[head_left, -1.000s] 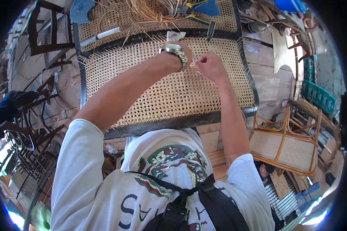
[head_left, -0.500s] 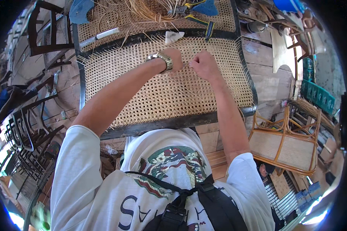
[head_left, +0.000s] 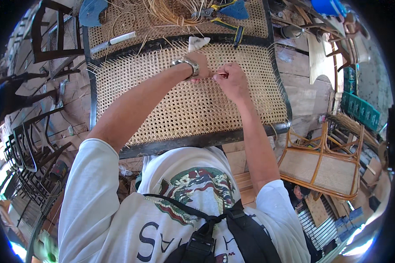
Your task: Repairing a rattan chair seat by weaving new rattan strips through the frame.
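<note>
A woven cane panel (head_left: 171, 116) in a black wooden frame lies before me, its open mesh showing many holes. Over its upper middle, my left hand (head_left: 200, 65) is closed with the wrist bent, a metal watch (head_left: 188, 65) on it; most of its fingertips are hidden. Just right of it, almost touching, my right hand (head_left: 233, 81) is closed in a pinch, thumb against curled fingers. Whatever thin thing the two hands hold is too small to make out. Loose cane ends stick out along the panel's far and left edges.
On the farther cane panel lie a bundle of cane strands (head_left: 173, 13), pliers (head_left: 210, 11), a yellow-and-black tool (head_left: 238, 37), a white-handled tool (head_left: 122, 38) and a white lump (head_left: 198, 43). A rattan seat (head_left: 320, 168) stands at right, dark chair frames (head_left: 35, 140) at left.
My right hand has shifted slightly down and its fingers have turned inward. My left hand has moved a little to the right; both stay close together.
</note>
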Demonstrator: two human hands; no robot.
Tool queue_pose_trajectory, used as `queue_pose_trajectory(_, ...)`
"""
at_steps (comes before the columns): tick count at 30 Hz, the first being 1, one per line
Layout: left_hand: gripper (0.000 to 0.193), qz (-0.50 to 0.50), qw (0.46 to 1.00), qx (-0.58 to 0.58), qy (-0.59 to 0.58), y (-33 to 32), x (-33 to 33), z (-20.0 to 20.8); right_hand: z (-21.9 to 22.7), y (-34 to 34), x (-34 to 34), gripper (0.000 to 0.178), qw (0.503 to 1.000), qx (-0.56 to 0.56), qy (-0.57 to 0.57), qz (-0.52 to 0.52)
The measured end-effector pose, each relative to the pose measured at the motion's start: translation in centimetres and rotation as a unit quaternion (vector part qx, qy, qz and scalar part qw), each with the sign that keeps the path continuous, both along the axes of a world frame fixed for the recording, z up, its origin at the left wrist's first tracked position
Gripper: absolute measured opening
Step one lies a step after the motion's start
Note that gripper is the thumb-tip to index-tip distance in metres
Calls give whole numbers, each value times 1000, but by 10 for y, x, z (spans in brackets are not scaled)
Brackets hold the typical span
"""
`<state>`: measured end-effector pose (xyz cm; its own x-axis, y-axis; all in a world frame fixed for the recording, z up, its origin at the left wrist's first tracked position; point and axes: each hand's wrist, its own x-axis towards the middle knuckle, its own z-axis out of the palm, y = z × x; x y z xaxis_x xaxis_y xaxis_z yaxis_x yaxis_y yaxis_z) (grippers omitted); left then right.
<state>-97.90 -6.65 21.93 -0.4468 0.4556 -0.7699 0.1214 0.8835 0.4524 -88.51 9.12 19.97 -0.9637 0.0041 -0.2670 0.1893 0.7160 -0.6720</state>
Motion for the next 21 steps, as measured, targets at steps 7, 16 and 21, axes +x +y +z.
queue_pose_trajectory(7,43,-101,975,-26,198,-34,-4,7,7,-9,5,15,983,168,28,74)
queue_pose_trajectory(16,45,45,950,-12,310,-101,-49,29,64,40,30,50,968,38,-125,-215)
queue_pose_trajectory(21,29,-78,952,134,265,-38,-1,8,49,30,19,44,981,46,-183,-51)
